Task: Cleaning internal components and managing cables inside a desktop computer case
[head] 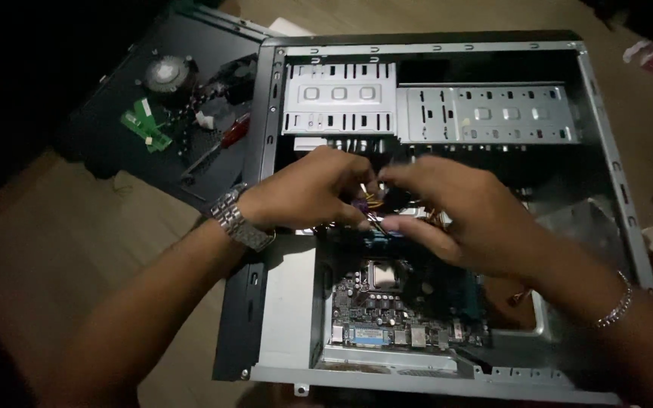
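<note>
— Where do things stand with the open grey steel computer case (615, 162) lying on its side on the wooden floor (100, 234)?

— Its side is open. The green motherboard (394, 302) sits inside near the bottom edge, its processor socket bare, with no cooler on it. The perforated metal drive cages (425, 109) along the top look empty.

— And the hands?

— Both meet over the middle of the case, just above the board. The left hand (307, 193), with a steel link watch, has its fingertips pressed together on a small bundle of thin yellow and purple wires (372, 202). The right hand (459, 215), with a thin bracelet, is curled, thumb and forefinger pinching the same bundle from the other side. Blur hides whether a plug is seated.

— Anything already out of the case?

— Judging by the layout, yes: on the dark removed side panel (115, 140) at the left lie a round cooler fan (168, 74), a small green circuit card (145, 125) and a red-handled screwdriver (224, 140), well apart from the hands.

— So how far along?

— Midway, I'd judge: parts are off, the board is still mounted, wiring in hand.
</note>
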